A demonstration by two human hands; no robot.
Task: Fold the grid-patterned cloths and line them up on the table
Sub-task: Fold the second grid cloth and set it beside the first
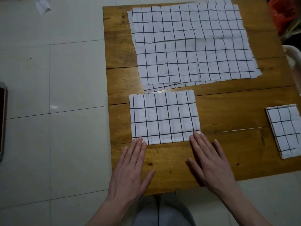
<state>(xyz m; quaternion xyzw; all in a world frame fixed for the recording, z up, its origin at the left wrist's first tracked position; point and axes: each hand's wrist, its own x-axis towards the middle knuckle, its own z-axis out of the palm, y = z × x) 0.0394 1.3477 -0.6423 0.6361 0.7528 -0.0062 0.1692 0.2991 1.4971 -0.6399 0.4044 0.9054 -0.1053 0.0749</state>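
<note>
The brown wooden plank surface (228, 111) is being viewed from above, with pale floor tiles (48, 79) lying to its left. A folded white cloth with a dark grid pattern (164, 118) is being kept flat near the front of the surface. The left hand (130, 170) is being held flat with fingers straight and close together, its fingertips (139, 140) touching the near left corner of the folded cloth. The right hand (210, 162) is likewise being held flat and extended, its fingertips (195, 134) touching the near right corner. Nothing is being gripped by either of the hands. Behind the folded cloth, a stack of unfolded white grid-patterned cloths (187, 46) is being left spread across the far half of the surface. A smaller folded grid-patterned cloth (285, 131) is lying well apart at the right edge.
</note>
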